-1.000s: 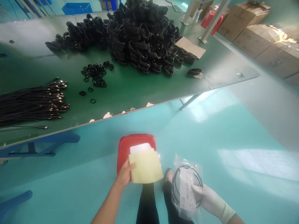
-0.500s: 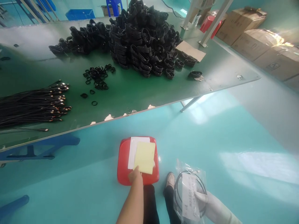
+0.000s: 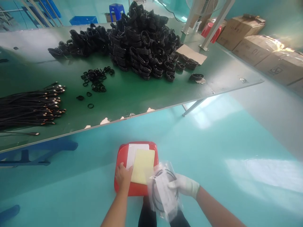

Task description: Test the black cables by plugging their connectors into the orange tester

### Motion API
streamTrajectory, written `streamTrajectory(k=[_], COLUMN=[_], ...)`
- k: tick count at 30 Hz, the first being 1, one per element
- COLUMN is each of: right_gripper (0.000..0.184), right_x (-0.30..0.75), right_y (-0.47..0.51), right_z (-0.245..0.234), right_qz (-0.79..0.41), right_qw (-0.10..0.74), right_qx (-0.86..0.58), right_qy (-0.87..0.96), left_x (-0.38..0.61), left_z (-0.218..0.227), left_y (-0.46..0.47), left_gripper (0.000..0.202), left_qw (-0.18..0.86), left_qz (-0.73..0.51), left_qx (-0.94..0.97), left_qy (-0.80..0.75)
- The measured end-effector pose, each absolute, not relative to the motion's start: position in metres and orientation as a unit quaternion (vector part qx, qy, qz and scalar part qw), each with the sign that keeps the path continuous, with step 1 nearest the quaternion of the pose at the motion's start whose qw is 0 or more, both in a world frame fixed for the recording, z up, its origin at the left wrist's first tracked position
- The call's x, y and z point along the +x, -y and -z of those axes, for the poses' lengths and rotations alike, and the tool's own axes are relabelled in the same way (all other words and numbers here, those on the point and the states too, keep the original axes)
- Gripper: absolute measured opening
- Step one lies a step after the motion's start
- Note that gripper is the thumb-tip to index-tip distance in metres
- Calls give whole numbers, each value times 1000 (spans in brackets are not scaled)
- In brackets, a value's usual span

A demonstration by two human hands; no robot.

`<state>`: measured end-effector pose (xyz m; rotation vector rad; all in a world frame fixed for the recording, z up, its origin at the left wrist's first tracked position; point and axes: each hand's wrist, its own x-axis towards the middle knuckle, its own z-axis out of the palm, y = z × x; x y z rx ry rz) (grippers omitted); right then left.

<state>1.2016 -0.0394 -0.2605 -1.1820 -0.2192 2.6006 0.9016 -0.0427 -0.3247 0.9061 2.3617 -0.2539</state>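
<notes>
The left hand, bare, lies at the left edge of the red stool, its grip loosely open with thumb and fingers apart; the thumb is at the white paper, though whether it presses down I cannot tell; the yellow paper overlaps the white one, near the middle of the stool. The right hand, in a pale glove, has its grip closed on the side of a clear bag with a coiled black cable and a white label; the bag is blurred and hangs over the stool's near right corner, contact unclear. On the worktop, bundled black cables are heaped toward the far edge; straight cables lie at the near left corner; small black rings lie between.
</notes>
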Motion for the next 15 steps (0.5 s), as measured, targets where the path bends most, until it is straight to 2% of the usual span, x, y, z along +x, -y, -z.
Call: streamTrajectory(k=[6, 10, 15], right_gripper=[45, 52, 52], right_x=[1174, 1170, 1163], right_y=[26, 31, 40], right_z=[335, 346, 352], right_qz=[-830, -828, -813], right_qw=[165, 178, 175], right_qx=[-521, -524, -548], right_qy=[108, 88, 88], left_x=[939, 962, 968], left_z=[344, 348, 351], left_y=[46, 54, 54], left_gripper=[33, 26, 39], left_qw=[342, 404, 384], left_qz=[69, 17, -31], left_qx=[405, 415, 301], left_qy=[-845, -815, -872])
